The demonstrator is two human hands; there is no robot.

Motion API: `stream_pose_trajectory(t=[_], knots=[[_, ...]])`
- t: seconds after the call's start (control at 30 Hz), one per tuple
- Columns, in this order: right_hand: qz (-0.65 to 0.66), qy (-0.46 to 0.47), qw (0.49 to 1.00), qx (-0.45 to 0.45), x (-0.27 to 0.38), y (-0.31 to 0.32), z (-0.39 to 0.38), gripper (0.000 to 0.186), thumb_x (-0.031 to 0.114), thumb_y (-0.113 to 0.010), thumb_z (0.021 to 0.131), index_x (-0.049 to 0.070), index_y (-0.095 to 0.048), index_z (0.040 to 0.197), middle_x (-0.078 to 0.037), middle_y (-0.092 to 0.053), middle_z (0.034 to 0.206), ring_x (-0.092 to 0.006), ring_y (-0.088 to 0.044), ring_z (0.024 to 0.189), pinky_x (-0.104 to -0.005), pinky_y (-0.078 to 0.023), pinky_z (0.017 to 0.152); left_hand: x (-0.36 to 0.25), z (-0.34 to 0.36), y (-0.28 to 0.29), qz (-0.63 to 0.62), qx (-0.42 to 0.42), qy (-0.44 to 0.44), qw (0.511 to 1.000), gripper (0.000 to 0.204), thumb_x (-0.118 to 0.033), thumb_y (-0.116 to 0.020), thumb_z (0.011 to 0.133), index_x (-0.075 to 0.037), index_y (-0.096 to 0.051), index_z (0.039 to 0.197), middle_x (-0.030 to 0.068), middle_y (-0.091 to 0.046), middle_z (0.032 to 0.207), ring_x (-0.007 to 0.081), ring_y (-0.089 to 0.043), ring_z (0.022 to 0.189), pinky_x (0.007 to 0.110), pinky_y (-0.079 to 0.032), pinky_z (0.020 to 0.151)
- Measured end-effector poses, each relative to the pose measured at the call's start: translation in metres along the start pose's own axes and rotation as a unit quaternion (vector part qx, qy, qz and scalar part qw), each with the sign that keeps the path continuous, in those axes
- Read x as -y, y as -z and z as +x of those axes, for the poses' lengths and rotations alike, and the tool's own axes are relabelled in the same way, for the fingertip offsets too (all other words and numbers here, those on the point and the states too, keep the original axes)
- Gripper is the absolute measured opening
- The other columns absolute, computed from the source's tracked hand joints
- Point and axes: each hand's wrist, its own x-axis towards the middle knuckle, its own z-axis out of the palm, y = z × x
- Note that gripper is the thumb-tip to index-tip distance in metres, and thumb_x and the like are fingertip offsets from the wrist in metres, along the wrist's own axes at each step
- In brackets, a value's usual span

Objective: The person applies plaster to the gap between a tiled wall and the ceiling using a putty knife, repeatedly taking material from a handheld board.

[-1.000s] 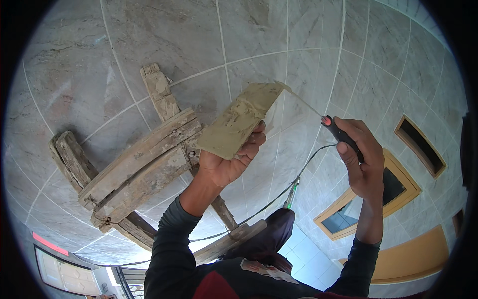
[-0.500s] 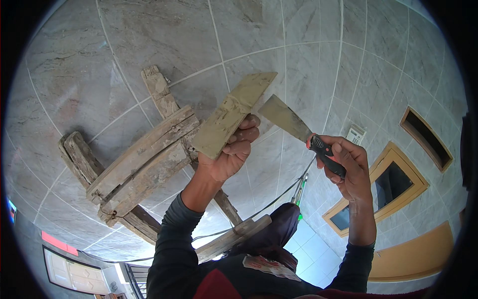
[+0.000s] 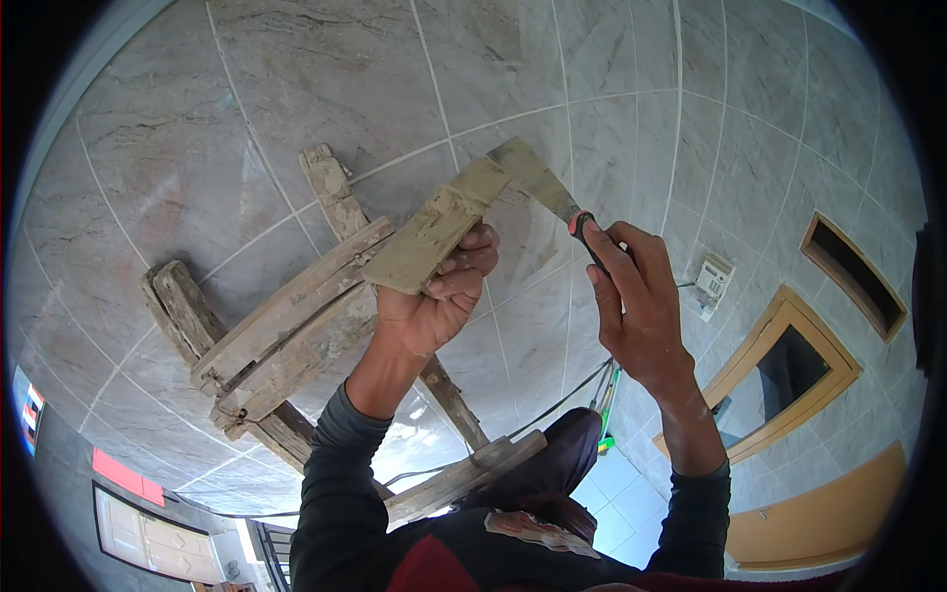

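My left hand [image 3: 434,306] is closed underneath a flat rectangular trowel [image 3: 419,247] coated with greyish-tan paste, holding it tilted, with the handle hidden behind the fingers. My right hand [image 3: 641,306] grips a putty knife [image 3: 533,173] by its black-and-red handle. The knife's smeared metal blade overlaps the far end of the trowel, seeming to touch it. Behind my left hand is a rough wooden scaffold [image 3: 286,326] of weathered boards tied with wire.
Marbled grey tiles [image 3: 178,148] cover the surface behind. At right are wood-framed openings [image 3: 789,360], a small white device [image 3: 712,286] and an orange door [image 3: 819,508]. A pale door [image 3: 148,533] shows lower left; a dark cable [image 3: 562,400] runs behind my arms.
The trowel has shifted slightly down and left. My right hand turned the knife, then raised it up and left, its blade now at the trowel's far end.
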Motion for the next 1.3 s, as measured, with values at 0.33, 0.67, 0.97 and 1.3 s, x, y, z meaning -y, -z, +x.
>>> stream_pose_trajectory(t=[0.33, 0.67, 0.97, 1.3], knots=[[0.23, -0.163, 0.958, -0.051, -0.037, 0.022, 0.058, 0.028, 0.016, -0.052, 0.095, 0.001, -0.06, 0.118, -0.008, -0.061, 0.094, -0.0139, -0.05, 0.068, -0.0284, -0.042, 0.062, -0.038, -0.072, -0.073, 0.152, -0.012, -0.213, 0.965, 0.03, -0.008, -0.046, 0.092, 0.012, -0.039, 0.113, 0.0143, -0.038, 0.095, 0.0176, -0.04, 0.076, 0.025, -0.041, 0.054], [0.528, -0.269, 0.793, -0.143, -0.166, -0.039, 0.246, 0.03, 0.011, -0.053, 0.09, -0.011, -0.057, 0.111, -0.011, -0.059, 0.094, -0.0149, -0.051, 0.071, -0.0277, -0.042, 0.064, -0.106, -0.132, -0.073, 0.219, -0.076, -0.265, 0.936, 0.031, -0.006, -0.047, 0.091, 0.013, -0.041, 0.115, 0.0162, -0.039, 0.097, 0.0178, -0.04, 0.078, 0.025, -0.043, 0.055], [0.54, -0.342, 0.71, -0.297, -0.244, -0.086, 0.334, 0.012, 0.003, -0.051, 0.087, -0.008, -0.055, 0.09, -0.017, -0.062, 0.085, -0.0195, -0.059, 0.064, -0.0283, -0.045, 0.047, -0.11, -0.133, -0.06, 0.278, -0.074, -0.271, 0.919, 0.041, -0.017, -0.049, 0.094, 0.008, -0.04, 0.124, 0.0181, -0.042, 0.102, 0.0216, -0.043, 0.082, 0.026, -0.047, 0.058], [0.593, -0.32, 0.731, -0.107, -0.3, -0.057, 0.34, 0.03, 0.004, -0.032, 0.093, -0.011, -0.048, 0.113, -0.021, -0.062, 0.091, -0.0124, -0.05, 0.057, -0.0183, -0.034, 0.036, -0.112, -0.135, -0.049, 0.301, -0.074, -0.294, 0.904, 0.044, -0.019, -0.046, 0.096, 0.009, -0.034, 0.128, 0.0165, -0.037, 0.104, 0.0201, -0.042, 0.08, 0.029, -0.051, 0.06]])
